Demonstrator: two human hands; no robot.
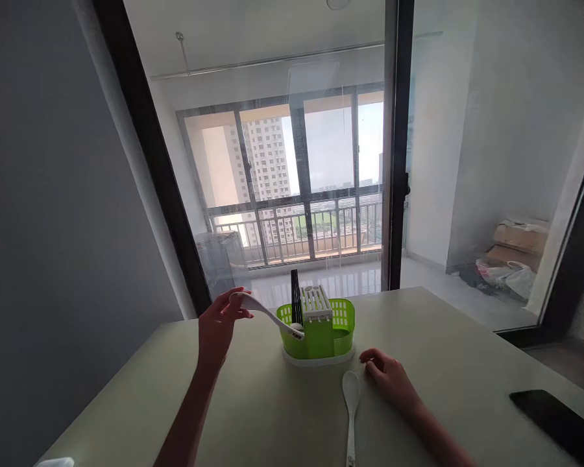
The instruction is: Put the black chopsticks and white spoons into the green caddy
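My left hand [218, 325] is raised above the table and pinches the handle end of a white spoon [267, 314]. The spoon's bowl rests on the left rim of a green cutlery holder [343, 324]. The holder stands on a white base, with black chopsticks [296, 297] upright in it and a white slotted insert [316, 302]. My right hand [389, 379] lies on the table just right of the holder, fingers curled loosely, holding nothing. A second white spoon [351, 405] lies flat on the table beside that hand, bowl toward the holder.
The pale table [253, 408] reaches to a glass sliding door with a black frame [394, 162]. A black phone [559, 421] lies at the table's right edge. A small white object [53, 462] sits at the near left corner. Boxes and bags [511, 256] lie on the balcony floor.
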